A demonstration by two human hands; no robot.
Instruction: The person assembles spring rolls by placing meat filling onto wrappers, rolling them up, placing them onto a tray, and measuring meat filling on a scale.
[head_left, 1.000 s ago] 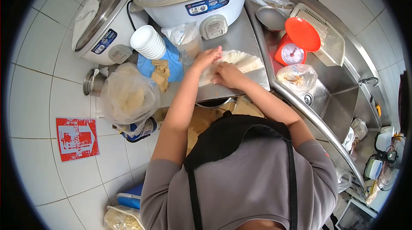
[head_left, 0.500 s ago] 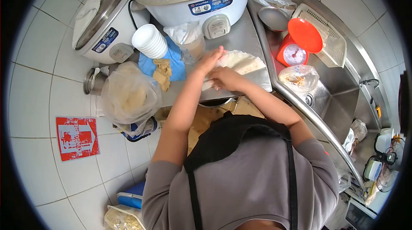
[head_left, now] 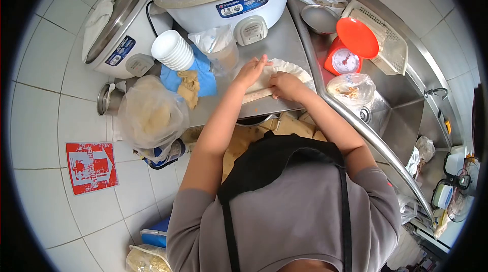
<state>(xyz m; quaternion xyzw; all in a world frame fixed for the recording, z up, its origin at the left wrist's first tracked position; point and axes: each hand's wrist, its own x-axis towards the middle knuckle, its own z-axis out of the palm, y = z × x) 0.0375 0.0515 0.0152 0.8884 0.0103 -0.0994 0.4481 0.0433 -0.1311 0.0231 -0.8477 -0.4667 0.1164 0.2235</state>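
A thin white sheet that looks like dough (head_left: 292, 68) lies on the steel counter, with a rolled, log-like strip (head_left: 256, 95) along its near side. My left hand (head_left: 252, 72) rests at the sheet's left part, fingers stretched out and partly hiding it. On the sheet's near edge, my right hand (head_left: 287, 87) has its fingers bent and closed at the right end of the roll. Beyond my left hand stands a clear plastic container with a bag in it (head_left: 221, 54). Brown crumpled cloth (head_left: 189, 88) and a blue cloth (head_left: 207, 78) lie to the left.
Two large rice cookers (head_left: 223, 10) (head_left: 114, 38) stand at the back and left. Stacked white bowls (head_left: 173, 51) sit beside a big plastic bag (head_left: 151, 112). Right of the counter, the steel sink (head_left: 401, 127) is near a red scale (head_left: 345, 58) and a white basket (head_left: 391, 51).
My right hand has moved right along the sheet, away from my left hand, uncovering more of the rolled strip. My left hand stays near the sheet's left part. The camera view shifts slightly.
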